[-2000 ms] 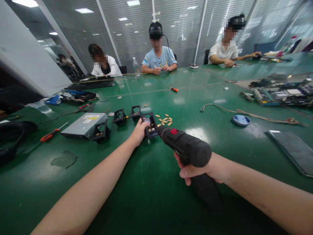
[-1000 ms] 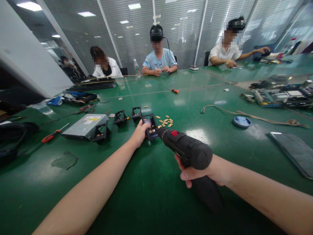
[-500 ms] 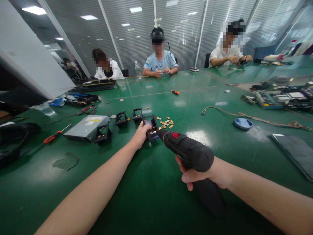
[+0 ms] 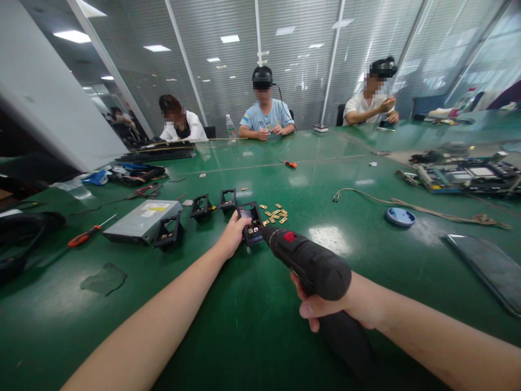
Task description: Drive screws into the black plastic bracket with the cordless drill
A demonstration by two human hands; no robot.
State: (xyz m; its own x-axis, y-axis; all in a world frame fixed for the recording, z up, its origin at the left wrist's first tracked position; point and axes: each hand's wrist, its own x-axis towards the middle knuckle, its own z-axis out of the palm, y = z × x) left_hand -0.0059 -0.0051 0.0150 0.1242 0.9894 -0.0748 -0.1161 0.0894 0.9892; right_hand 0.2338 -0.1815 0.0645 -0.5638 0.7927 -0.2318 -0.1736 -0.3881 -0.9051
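My left hand (image 4: 233,234) grips the left side of a black plastic housing (image 4: 255,239), its thumb over the inside, where small brass-coloured parts show. In my right hand (image 4: 321,304) is a black cordless drill (image 4: 309,258) with a red switch on top. The drill's nose points at the housing's right side; whether its tip touches is hidden. Small brass plates (image 4: 279,213) lie loose just beyond the housing. Three similar black housings stand to the left: one by my hand (image 4: 228,200), another (image 4: 201,208) beside it, and a third (image 4: 168,232) nearer me.
Left of the housings lie a grey metal drive (image 4: 142,220) and an orange screwdriver (image 4: 86,235). On the right are a blue round lid (image 4: 400,216), a cable (image 4: 427,207), a dark flat tablet-like slab (image 4: 484,266) and circuit boards (image 4: 472,176). Several people sit across the green table.
The view has tilted slightly upward, so the scene sits lower. Both hands keep their grips, with the drill still at the housing. The person at far right has raised a hand.
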